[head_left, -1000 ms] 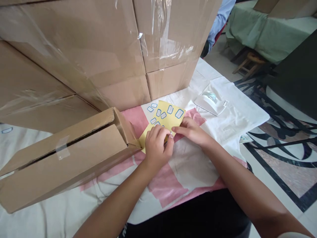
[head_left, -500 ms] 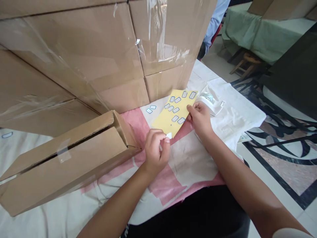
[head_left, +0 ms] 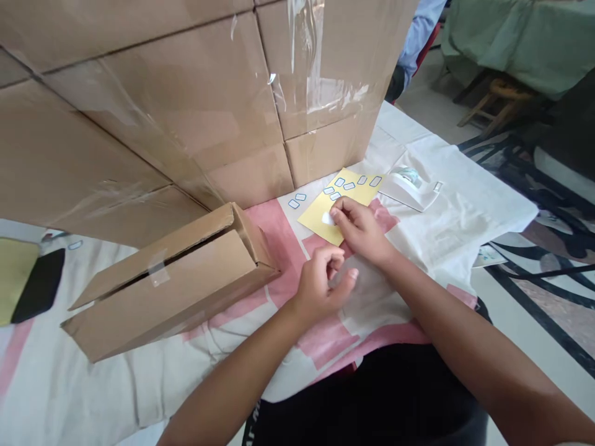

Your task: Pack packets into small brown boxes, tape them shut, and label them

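My right hand (head_left: 359, 228) pinches a small white sticker (head_left: 327, 218) between thumb and fingertips, just over the yellow sheet (head_left: 320, 226). That sheet lies on the cloth and carries several blue-edged labels (head_left: 348, 186), some of them hidden behind the hand. Closer to me, my left hand (head_left: 323, 282) is held with thumb and curled fingers apart and nothing between them. Two loose blue-edged labels (head_left: 297, 200) rest on the cloth left of the sheet. A long cardboard box (head_left: 186, 285) lies to the left of my left hand.
Taped cardboard boxes (head_left: 186, 111) form a wall at the back. A white tape dispenser (head_left: 413, 189) stands right of the sheet. At far left lie a black flat object (head_left: 39, 285) and a yellow one (head_left: 16, 272). Another person's blue sleeve (head_left: 421, 31) shows behind the boxes.
The white sticker has passed from my left hand to my right, which has left the sheet's right edge. My left hand has opened and drawn nearer. The view has shifted left.
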Tool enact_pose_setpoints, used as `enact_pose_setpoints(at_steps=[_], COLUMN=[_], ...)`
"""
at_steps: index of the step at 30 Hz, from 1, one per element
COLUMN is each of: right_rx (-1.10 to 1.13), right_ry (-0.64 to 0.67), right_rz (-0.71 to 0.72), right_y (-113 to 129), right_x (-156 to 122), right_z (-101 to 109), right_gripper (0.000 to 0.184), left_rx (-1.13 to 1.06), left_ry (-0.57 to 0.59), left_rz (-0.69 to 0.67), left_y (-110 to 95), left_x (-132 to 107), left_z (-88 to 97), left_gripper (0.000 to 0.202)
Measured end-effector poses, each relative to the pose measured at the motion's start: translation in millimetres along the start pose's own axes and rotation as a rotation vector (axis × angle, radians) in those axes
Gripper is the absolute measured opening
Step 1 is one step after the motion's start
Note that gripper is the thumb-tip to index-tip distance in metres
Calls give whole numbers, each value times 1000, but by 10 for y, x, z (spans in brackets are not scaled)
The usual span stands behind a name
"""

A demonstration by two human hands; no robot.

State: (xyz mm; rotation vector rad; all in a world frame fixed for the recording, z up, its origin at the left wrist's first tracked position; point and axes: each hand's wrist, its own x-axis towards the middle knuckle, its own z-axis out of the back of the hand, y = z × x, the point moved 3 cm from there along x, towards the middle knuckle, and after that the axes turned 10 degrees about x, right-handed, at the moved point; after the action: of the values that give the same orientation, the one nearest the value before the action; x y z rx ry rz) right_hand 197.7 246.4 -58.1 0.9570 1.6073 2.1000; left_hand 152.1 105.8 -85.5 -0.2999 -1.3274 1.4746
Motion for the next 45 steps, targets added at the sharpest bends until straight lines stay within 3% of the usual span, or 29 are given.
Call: enact_pose_setpoints(at_steps=[4,8,10,14,17,20,23,26,27,30,32,34,37,41,45], right_rx=[-69,12,52,25,-84,-241,-475,-694,-741,-795,-790,-778,-741,-623,-250], right_ry=[22,76,71,13,-15,64,179,316,349,382,355,319,289,257,307], right_rz=[21,20,7,29,68,67,62,134,156,181,174,165,185,210,160], right_y=[-92,-31,-2,-6,-13,14,75,151,169,193,185,165,142,153,158], right_x=[129,167,187,236,237,195,138,92,81,70,85,112,147,136,88], right_z=[-83,-239,-285,-349,-426,-547,-680,-834,-882,-990,-1030,-1053,-1088,-1133,-1123], right_gripper=[22,23,24,23,19,21,21,18,18,23,25,25,27,31,33], left_rx=[53,21,35,182,333,445,670,1052,1165,1418,1442,1400,1369,1384,1390], left_ry=[40,-102,-140,-158,-224,-309,-399,-715,-750,-523,-388,-369,-488,-613,-652], left_rz=[-26,119,123,-44,-186,-182,-151,-153,-155,-184,-162,-99,-6,11,0], left_y=[-23,60,57,-149,-380,-528,-621,-712,-728,-715,-684,-645,-581,-514,-484], left_x=[-21,28,52,13,-203,-567,-903,-1055,-1035,-791,-593,-438,-342,-385,-439], left_z=[-39,15,25,60,165,405,839,1410,1560,1774,1772,1716,1614,1506,1458], left_gripper=[18,19,22,18,18,15,15,15,19,62,78,74,60,50,47])
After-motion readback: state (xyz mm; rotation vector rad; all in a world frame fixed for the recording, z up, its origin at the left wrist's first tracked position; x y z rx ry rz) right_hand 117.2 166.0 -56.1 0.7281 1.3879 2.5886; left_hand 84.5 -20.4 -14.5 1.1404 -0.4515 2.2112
